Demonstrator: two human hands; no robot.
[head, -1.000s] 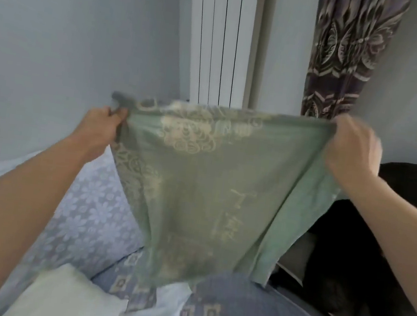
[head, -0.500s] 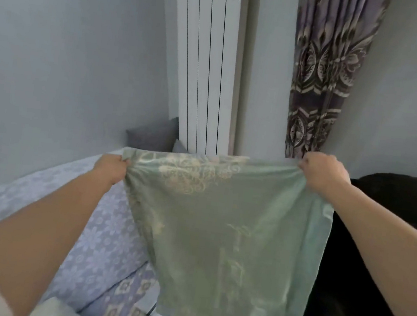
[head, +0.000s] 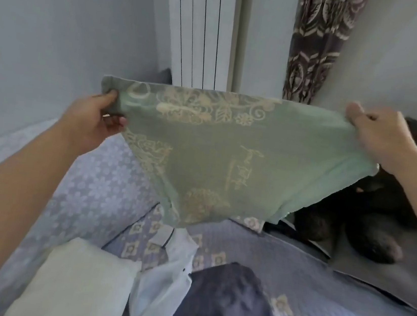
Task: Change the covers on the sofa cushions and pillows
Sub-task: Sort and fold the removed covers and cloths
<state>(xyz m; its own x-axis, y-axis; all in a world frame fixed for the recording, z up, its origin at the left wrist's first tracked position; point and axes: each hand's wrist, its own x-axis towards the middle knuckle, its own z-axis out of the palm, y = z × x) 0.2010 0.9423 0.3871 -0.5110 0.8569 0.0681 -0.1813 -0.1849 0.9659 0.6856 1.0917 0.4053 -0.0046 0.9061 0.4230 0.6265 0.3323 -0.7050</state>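
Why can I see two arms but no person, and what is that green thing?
The camera sits on the person's head and looks forward and down, so you see only their own arms. The left hand and the right hand each pinch a top corner of a green cover with pale flower patterns. It is stretched out in the air between them and hangs down. Below it is a sofa with a lilac flowered cover. On the sofa lie a cream pillow, some white cloth and a dark cloth. Behind stand a white radiator and a patterned curtain. Something dark and furry lies to the right.
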